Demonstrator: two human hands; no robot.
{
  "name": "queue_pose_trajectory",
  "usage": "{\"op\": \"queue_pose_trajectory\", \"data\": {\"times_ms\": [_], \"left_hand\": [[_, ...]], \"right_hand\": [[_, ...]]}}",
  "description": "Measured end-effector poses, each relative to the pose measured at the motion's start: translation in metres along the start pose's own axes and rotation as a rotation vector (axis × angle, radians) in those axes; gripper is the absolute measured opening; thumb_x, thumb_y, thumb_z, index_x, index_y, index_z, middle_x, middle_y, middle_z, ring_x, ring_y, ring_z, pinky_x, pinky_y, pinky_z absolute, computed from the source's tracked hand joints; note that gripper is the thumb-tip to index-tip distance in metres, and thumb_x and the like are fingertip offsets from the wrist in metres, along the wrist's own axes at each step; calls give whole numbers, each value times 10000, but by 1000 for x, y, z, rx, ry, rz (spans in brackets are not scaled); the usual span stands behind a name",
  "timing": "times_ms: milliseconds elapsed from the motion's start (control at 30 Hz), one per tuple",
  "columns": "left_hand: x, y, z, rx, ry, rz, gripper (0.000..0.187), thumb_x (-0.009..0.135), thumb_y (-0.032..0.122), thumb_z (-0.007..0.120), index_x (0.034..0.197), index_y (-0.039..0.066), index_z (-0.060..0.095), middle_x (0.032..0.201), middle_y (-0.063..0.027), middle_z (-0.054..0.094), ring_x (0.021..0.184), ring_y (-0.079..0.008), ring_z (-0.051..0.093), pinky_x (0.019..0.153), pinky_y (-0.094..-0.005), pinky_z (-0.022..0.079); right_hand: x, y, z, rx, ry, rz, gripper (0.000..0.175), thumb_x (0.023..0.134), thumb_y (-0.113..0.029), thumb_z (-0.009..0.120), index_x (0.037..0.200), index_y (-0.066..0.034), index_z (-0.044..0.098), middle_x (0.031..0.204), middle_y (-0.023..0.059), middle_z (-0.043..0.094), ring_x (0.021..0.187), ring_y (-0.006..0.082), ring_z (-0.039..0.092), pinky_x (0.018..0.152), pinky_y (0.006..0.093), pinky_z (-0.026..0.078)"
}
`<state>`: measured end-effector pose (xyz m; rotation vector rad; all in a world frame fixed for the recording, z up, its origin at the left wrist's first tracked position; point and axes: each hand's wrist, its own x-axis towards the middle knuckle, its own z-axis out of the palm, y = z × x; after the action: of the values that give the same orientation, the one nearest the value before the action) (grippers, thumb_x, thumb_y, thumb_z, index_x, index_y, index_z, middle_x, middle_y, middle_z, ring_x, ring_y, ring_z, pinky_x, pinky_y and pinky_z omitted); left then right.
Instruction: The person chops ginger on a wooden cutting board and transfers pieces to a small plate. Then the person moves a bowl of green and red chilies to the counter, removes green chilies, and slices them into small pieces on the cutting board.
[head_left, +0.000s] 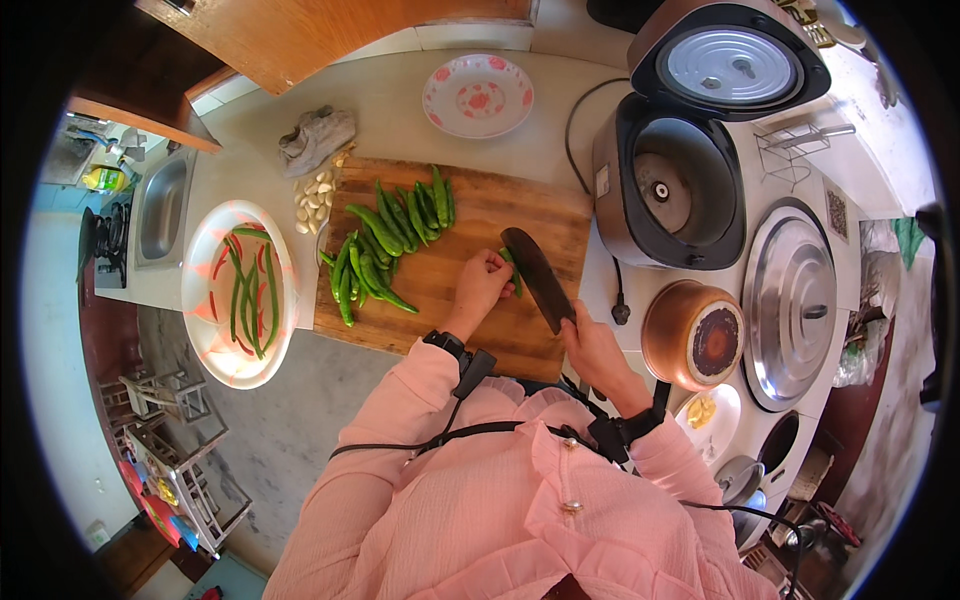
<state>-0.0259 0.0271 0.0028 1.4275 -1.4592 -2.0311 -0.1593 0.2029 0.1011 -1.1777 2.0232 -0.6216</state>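
Note:
A wooden cutting board (442, 315) lies before me on the counter. My left hand (482, 286) is on it with the fingers bent around a green chili pepper (516, 274), which is partly hidden by the fingers and the blade. My right hand (598, 351) grips the handle of a dark-bladed kitchen knife (537, 279), whose blade slants beside that pepper. Whether the edge touches it I cannot tell. Toward the board's left lie two groups of whole green chili peppers, an upper group (397, 216) and a lower group (360, 271).
Peeled garlic cloves (313, 199) and a grey cloth (318, 139) lie left of the board. A basin (196, 300) with green and red strips stands near the counter edge. Behind is a floral plate (478, 67); rightward are an open rice cooker (611, 195), an upturned pot (660, 330) and a lid (780, 292).

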Motion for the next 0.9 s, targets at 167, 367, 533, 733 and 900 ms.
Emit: {"op": "queue_pose_trajectory", "data": {"times_ms": [167, 367, 533, 733, 900], "left_hand": [[4, -2, -3, -19, -20, -20, 114, 939, 78, 627, 931, -9, 554, 780, -83, 643, 637, -172, 688, 543, -272, 554], [6, -2, -1, 7, 4, -2, 131, 916, 85, 642, 905, -16, 558, 729, -86, 652, 605, -164, 683, 510, -273, 533], [5, -2, 0, 35, 13, -6, 129, 912, 86, 640, 893, -17, 564, 723, -87, 656, 597, -162, 678, 511, -271, 529], [6, -1, -3, 100, -17, -10, 126, 938, 93, 610, 901, -14, 553, 756, -94, 657, 641, -175, 695, 548, -269, 560], [7, 0, -5, 58, -38, -49, 122, 939, 89, 613, 902, -11, 552, 757, -93, 657, 646, -180, 697, 552, -267, 565]], "right_hand": [[-3, -5, -7, 34, -20, 30, 297, 1000, -150, 508, 1220, 40, 449, 723, 325, 620, 691, 523, 608, 613, 598, 450], [-8, -13, -17, 17, -41, 20, 278, 1001, -148, 504, 1192, 34, 416, 722, 329, 615, 696, 530, 603, 614, 601, 442], [-11, -20, -19, 37, -77, 49, 222, 1002, -145, 495, 1116, 20, 400, 711, 339, 599, 698, 547, 580, 623, 617, 423], [-9, -24, -18, 54, -115, 60, 210, 1003, -149, 487, 1055, 26, 384, 713, 347, 594, 698, 563, 564, 634, 632, 410], [-2, -30, -22, 11, -146, 58, 196, 999, -136, 479, 1036, 34, 390, 731, 343, 604, 711, 562, 571, 651, 635, 420]]}}
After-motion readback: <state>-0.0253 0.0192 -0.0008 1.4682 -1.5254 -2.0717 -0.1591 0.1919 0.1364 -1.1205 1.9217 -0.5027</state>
